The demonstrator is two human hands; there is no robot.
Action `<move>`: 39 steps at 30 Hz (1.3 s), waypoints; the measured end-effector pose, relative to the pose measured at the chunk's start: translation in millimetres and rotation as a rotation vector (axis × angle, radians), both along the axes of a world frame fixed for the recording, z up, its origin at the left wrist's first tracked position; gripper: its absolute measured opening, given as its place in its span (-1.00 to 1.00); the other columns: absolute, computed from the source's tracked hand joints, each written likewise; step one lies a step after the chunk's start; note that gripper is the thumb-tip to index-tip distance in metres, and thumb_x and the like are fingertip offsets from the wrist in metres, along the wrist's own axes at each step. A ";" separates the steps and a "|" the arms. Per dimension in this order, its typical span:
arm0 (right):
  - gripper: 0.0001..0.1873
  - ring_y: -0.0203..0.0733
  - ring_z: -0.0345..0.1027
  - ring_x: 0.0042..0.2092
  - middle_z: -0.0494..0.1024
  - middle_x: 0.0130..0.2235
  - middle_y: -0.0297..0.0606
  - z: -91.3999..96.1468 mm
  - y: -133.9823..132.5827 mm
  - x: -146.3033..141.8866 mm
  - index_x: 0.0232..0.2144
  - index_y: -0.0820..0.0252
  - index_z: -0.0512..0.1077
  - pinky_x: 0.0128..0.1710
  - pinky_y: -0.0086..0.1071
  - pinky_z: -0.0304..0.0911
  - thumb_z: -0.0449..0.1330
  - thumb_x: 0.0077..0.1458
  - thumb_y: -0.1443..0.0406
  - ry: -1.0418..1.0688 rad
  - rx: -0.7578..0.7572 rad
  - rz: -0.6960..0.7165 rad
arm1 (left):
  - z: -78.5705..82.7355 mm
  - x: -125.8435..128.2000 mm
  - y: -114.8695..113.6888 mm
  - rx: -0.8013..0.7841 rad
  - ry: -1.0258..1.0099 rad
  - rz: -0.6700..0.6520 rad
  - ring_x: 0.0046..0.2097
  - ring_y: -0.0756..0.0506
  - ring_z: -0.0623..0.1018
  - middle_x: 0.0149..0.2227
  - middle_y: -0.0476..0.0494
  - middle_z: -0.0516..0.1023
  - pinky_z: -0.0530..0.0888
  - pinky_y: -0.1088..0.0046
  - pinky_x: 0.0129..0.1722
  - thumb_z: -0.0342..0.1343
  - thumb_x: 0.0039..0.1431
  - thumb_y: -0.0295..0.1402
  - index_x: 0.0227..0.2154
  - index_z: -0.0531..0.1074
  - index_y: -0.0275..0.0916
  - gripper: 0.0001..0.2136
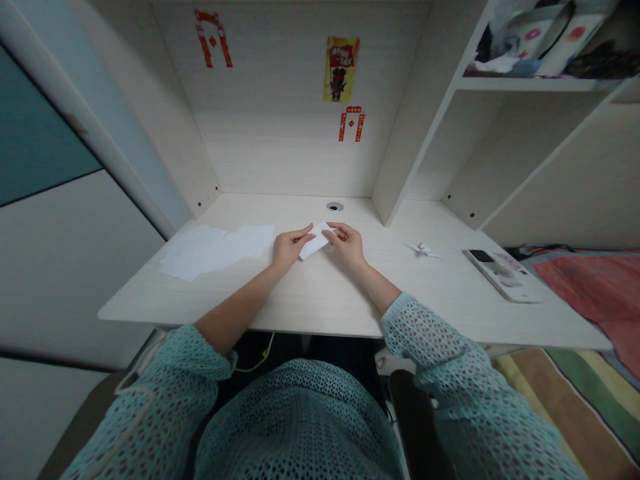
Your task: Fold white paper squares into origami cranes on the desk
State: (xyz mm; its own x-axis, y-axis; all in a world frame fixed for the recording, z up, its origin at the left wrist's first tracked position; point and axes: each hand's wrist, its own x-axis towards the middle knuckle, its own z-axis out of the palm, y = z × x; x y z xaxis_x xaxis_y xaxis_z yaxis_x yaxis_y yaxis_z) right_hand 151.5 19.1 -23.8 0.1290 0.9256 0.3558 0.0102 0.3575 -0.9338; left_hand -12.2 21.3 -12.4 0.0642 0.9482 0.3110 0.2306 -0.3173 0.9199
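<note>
Fingertips meet on a small folded piece of white paper, which sits just above the desk near its middle, tilted so its far end is raised. The left hand pinches the paper's left side between thumb and forefinger, while the right hand pinches the far right corner, its other fingers curled beneath; both are closed on the sheet. Both forearms lie bare across the pale wooden surface, running back into teal open-knit sleeves. To the left of the hands, near but apart, loose white sheets lie flat and overlapping. To the right, well clear of the hands, a small folded paper figure rests on the desk, and further right lies a white remote control close to the edge. A round cable hole sits at the back of the desk. Red and yellow stickers are on the rear panel, and a shelf at upper right holds cluttered items too dim to make out.
</note>
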 end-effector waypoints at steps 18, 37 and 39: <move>-0.55 -0.38 0.09 -0.62 0.38 -0.66 -0.35 -3.1 -8.0 -20.2 -0.62 0.24 0.41 -0.61 -0.45 0.01 0.26 -0.25 -0.06 -0.066 -0.213 0.006 | -5.9 10.7 0.4 -0.056 -0.254 0.046 -0.05 -0.14 0.50 -0.08 -0.16 0.52 0.42 0.36 -0.03 0.23 -0.04 -0.29 -0.16 0.51 -0.25 -0.67; -0.60 -0.36 0.20 -0.55 0.49 -0.55 -0.29 -6.4 -0.2 -13.3 -0.58 0.22 0.42 -0.54 -0.45 0.07 0.24 -0.17 -0.03 -0.114 -0.133 0.200 | 2.7 7.1 3.1 -0.054 -0.318 0.047 -0.09 -0.15 0.52 -0.11 -0.21 0.55 0.45 0.35 -0.10 0.22 -0.04 -0.28 -0.17 0.51 -0.31 -0.66; -0.60 -0.37 0.18 -0.56 0.50 -0.53 -0.29 -6.9 -0.7 -12.2 -0.55 0.22 0.43 -0.54 -0.45 0.06 0.24 -0.16 -0.02 -0.145 -0.141 0.241 | 4.9 5.4 2.7 -0.043 -0.270 0.033 -0.11 -0.15 0.53 -0.12 -0.21 0.55 0.45 0.36 -0.11 0.22 -0.04 -0.28 -0.19 0.52 -0.31 -0.67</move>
